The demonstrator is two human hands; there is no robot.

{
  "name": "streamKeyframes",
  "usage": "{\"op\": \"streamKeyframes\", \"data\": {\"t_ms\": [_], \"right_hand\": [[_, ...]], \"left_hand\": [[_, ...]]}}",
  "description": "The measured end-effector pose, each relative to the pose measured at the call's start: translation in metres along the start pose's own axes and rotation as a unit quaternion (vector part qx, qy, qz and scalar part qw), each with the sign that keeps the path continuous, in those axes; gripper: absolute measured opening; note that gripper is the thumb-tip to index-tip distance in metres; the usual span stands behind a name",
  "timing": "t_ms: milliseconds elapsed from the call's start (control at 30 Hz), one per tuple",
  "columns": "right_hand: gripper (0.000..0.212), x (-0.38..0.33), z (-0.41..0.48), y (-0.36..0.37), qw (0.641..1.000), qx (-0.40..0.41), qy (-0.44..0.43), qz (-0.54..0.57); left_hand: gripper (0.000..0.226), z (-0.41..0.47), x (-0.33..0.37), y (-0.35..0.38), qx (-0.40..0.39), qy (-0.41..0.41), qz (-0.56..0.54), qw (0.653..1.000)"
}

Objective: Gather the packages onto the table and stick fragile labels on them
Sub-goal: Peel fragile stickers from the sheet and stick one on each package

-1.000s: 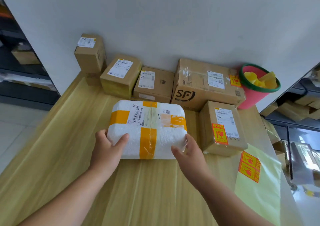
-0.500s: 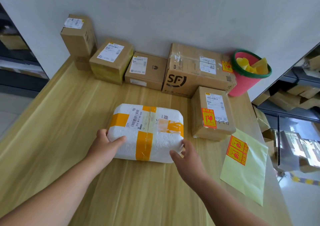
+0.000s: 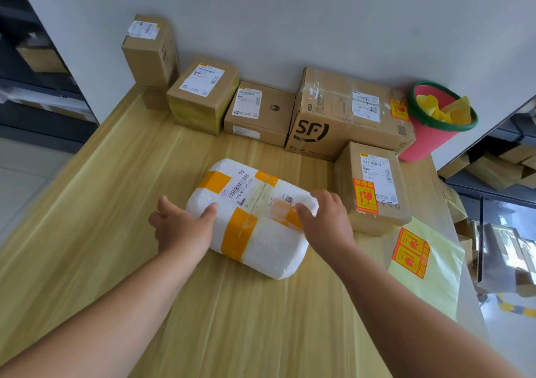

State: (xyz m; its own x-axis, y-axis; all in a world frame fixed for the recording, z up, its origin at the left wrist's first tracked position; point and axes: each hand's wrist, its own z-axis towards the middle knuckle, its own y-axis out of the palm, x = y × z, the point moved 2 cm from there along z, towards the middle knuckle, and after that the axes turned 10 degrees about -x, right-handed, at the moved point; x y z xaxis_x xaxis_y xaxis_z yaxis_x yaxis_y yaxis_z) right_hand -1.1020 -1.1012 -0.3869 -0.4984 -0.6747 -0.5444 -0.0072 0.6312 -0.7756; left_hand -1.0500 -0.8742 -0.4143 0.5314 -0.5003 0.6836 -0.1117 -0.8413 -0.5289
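The white parcel [image 3: 255, 218] lies on the desk [image 3: 101, 218], nearer the person than the row of brown boxes [image 3: 261, 110]. It sits askew, its long axis running from far-left to near-right. The left grip [image 3: 182, 228] is at the parcel's left end, with fingers spread and fairly straight and the thumb pressed on top. The right grip [image 3: 326, 221] is at the parcel's far right corner, with fingers curled over the edge and clamped on it. No red sticker shows on the parcel's top.

The label sheet [image 3: 426, 264] lies to the right of the parcel, apart from it, with two red stickers at the corner nearest the parcel. That makes the right grip much the nearer one. The left would have to cross over the parcel to reach the sheet. The left looks best placed to steady the parcel while the right fetches a sticker.
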Motion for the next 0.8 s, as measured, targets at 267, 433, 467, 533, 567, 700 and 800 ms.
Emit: {"op": "streamKeyframes", "data": {"t_ms": [267,433,467,533,567,700,800], "right_hand": [[0.059,-0.004,0.025,0.018,0.991,-0.081,0.019,-0.102],[0.056,0.006,-0.009,0.026,0.990,-0.084,0.042,-0.105],[0.059,0.008,-0.016,0.029,0.990,-0.091,0.049,-0.098],[0.062,0.010,-0.024,0.034,0.989,-0.096,0.062,-0.089],[0.062,0.010,-0.027,0.034,0.990,-0.093,0.065,-0.085],[0.062,0.012,-0.028,0.032,0.991,-0.092,0.063,-0.067],[0.061,0.016,-0.028,0.027,0.992,-0.094,0.064,-0.047]], "left_hand": [[0.093,-0.008,-0.013,0.030,-0.093,-0.129,-0.169,0.973],[0.084,0.018,0.002,0.024,-0.151,0.022,-0.087,0.984],[0.082,0.020,0.004,0.024,-0.172,0.044,-0.073,0.981],[0.073,0.021,0.011,0.024,-0.206,0.074,-0.064,0.974],[0.064,0.020,0.013,0.025,-0.221,0.084,-0.057,0.970],[0.039,0.019,0.018,0.026,-0.253,0.091,-0.019,0.963],[0.065,0.011,0.023,0.025,-0.198,0.103,0.059,0.973]]}}
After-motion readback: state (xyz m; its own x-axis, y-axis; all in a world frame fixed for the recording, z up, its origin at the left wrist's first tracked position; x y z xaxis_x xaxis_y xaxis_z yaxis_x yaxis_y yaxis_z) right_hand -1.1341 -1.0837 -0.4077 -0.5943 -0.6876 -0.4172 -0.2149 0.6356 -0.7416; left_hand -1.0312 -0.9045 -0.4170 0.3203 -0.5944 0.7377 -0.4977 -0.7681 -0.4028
